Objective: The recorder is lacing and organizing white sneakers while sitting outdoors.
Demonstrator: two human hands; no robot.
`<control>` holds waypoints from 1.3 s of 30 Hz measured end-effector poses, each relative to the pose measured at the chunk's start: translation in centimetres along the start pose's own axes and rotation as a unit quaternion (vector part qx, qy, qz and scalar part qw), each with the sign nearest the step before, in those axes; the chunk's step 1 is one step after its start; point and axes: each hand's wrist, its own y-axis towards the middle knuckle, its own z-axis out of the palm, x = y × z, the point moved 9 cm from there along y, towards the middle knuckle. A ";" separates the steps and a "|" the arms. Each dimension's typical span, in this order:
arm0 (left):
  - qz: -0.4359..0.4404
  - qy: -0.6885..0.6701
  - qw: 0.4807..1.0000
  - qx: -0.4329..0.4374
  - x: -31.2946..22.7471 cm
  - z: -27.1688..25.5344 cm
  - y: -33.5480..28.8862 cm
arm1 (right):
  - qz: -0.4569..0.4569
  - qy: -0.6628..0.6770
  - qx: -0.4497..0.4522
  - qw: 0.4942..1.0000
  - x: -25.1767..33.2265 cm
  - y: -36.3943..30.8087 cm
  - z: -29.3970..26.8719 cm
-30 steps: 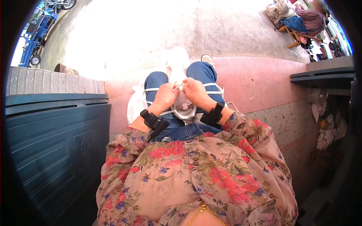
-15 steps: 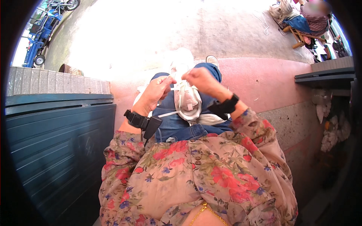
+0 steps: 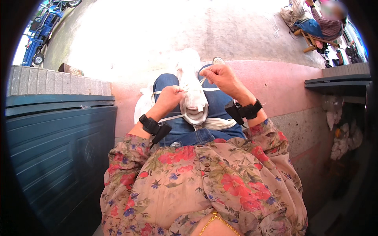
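White mesh lace-up shoe (image 3: 192, 103): between my two hands, above blue denim jeans (image 3: 165, 81), toe pointing away.
Right hand (image 3: 223, 80): thumb and fingertips pinched on a flat white lace (image 3: 211, 89) running from the shoe.
Left hand (image 3: 171, 97): fingertips beside the lacing; how closed, or on what, I cannot tell.
Lacing step: I judge threading is underway; next calls for drawing slack through evenly.
Lettering: I can read none, on the shoe or elsewhere.

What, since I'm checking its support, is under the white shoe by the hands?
Blue jeans show on both sides of the white shoe, and a white bundle lies near its heel end. Whatever is directly beneath the shoe is covered and cannot be seen.
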 end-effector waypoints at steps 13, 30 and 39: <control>-0.047 0.012 0.999 0.004 0.9 0.8 0.9 | -0.010 0.006 0.020 1.000 0.5 0.1 0.8; 0.030 0.041 0.999 0.013 -0.9 3.0 1.7 | -0.365 -0.279 -0.176 0.871 8.8 1.8 2.6; -0.069 -0.037 0.995 0.061 -0.9 3.8 1.3 | -0.048 -0.128 -0.038 0.990 -5.7 -2.1 2.1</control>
